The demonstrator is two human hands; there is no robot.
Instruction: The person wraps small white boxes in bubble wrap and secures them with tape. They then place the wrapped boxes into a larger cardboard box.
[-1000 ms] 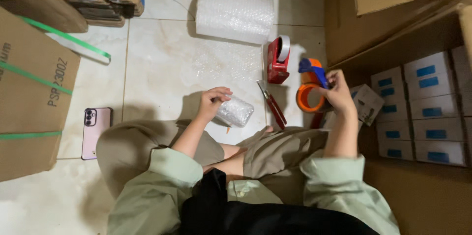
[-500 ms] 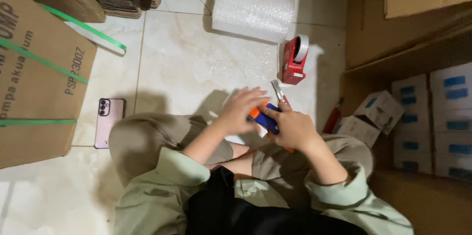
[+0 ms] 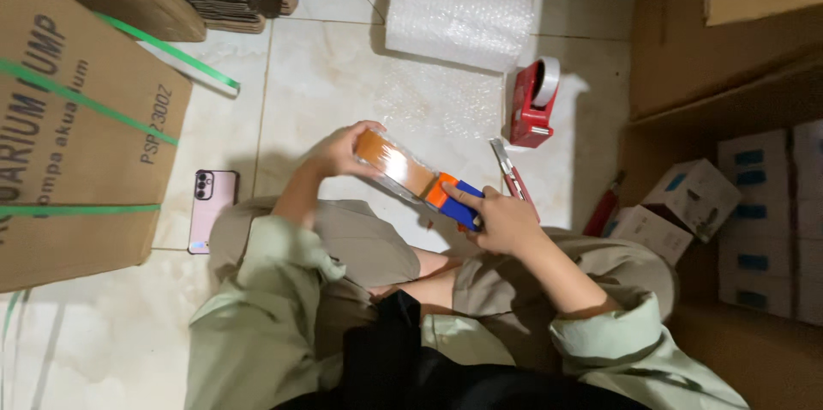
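A small bubble-wrapped parcel [image 3: 381, 157] is held above the lap, over the tiled floor [image 3: 317, 84]. The fingers of the left hand [image 3: 339, 151] are clamped on its far end, while an orange-and-blue tape dispenser [image 3: 450, 198] is gripped by the right hand [image 3: 506, 221]. A brown tape strip [image 3: 399, 165] is already laid across the wrap; it seems not yet cut. Scissors [image 3: 510, 177], a red dispenser [image 3: 533, 103] and a bubble-wrap roll [image 3: 459, 15] lie nearby.

Both hands [image 3: 506, 220] stretch brown tape [image 3: 396, 165] from an orange dispenser [image 3: 450, 200].
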